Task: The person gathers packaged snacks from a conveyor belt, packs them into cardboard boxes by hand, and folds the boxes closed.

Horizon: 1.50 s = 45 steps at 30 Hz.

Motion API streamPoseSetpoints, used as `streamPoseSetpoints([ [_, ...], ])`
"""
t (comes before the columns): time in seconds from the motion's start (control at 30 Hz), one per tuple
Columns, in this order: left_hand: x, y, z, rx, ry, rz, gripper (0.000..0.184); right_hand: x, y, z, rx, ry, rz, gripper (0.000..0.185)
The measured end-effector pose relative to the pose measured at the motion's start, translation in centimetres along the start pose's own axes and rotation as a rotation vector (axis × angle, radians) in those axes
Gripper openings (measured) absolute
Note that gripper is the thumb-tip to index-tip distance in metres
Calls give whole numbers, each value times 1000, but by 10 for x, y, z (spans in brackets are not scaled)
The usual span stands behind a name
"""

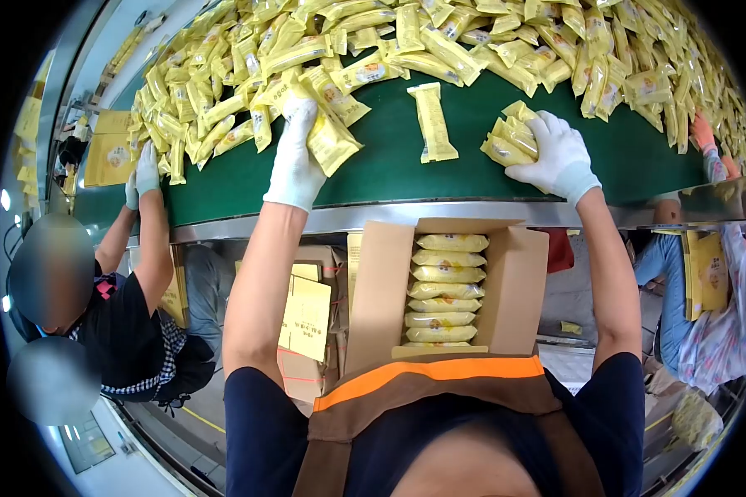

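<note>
Over green belting, left hand and right hand are closed around yellow packets, seemingly several.

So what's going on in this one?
Someone's gloved left hand grips at least one yellow packet, and the gloved right hand holds a small bunch. A lone packet lies between them on a green surface, below a large pile. Nearer the person, an open carton contains a row of packets.
</note>
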State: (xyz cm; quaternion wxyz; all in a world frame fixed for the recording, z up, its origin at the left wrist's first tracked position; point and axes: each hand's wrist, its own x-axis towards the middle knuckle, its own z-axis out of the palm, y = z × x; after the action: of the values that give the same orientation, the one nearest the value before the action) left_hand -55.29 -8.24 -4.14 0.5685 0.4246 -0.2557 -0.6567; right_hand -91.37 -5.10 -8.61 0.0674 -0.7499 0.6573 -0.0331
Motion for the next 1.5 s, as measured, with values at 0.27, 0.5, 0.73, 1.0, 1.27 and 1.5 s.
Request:
streamPoseSetpoints([
  [0.27,49,1,-17,328,-88,79,47,-1,1,3,54,50,-18,82],
  [0.5,127,-19,-7,321,156,32,63,2,3,7,62,80,-37,82],
  [0.73,94,-7,-5,615,-74,125,108,1,3,8,65,98,-59,83],
  [1.0,-30,-13,-37,2143,-298,353,100,-7,-14,-9,28,213,-124,78],
  [1.27,-36,-27,-40,2047,-100,342,120,-7,-28,-3,-93,-69,-107,109],
  [1.5,-23,-17,-58,1883,-125,287,119,-25,-31,-53,723,-101,-60,107],
])
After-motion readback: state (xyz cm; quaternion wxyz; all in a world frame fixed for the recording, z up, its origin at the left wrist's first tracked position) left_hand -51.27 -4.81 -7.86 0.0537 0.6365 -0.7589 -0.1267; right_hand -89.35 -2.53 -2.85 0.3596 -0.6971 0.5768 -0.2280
